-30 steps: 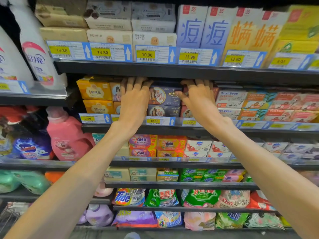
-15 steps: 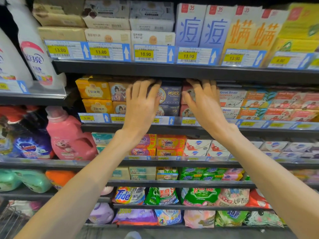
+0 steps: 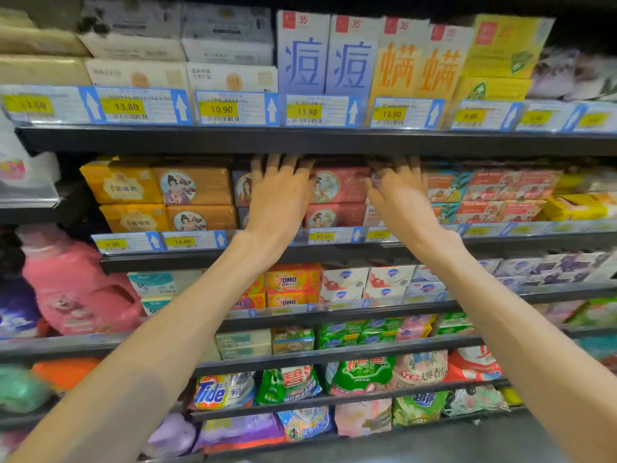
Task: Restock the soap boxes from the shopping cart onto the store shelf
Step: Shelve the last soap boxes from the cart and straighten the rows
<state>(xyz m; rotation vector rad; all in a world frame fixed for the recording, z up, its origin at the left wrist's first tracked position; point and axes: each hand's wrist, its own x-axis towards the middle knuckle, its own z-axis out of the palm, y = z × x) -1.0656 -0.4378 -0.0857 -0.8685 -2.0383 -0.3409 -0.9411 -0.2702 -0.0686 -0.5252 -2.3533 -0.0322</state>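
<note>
My left hand (image 3: 280, 195) lies flat, fingers spread, over the fronts of the dark purple soap boxes (image 3: 241, 188) on the second shelf (image 3: 187, 260). My right hand (image 3: 399, 195) presses flat in the same way on white goat-soap boxes (image 3: 371, 213) further right. Between the two hands two stacked red soap boxes (image 3: 340, 185) with a round portrait label show. Neither hand grips a box. All the fingertips reach up into the shadow under the upper shelf (image 3: 300, 140). The shopping cart is out of view.
Orange portrait boxes (image 3: 197, 187) and yellow boxes (image 3: 120, 185) sit left of my hands, orange-and-teal boxes (image 3: 480, 192) to the right. Tall blue and orange cartons (image 3: 350, 58) stand on the shelf above. A pink detergent bottle (image 3: 73, 289) stands at the left, with bagged detergents (image 3: 360, 374) below.
Both hands have slid to the right along the second shelf. They flanked the purple boxes before. Now the left hand covers those and the red boxes show between the hands.
</note>
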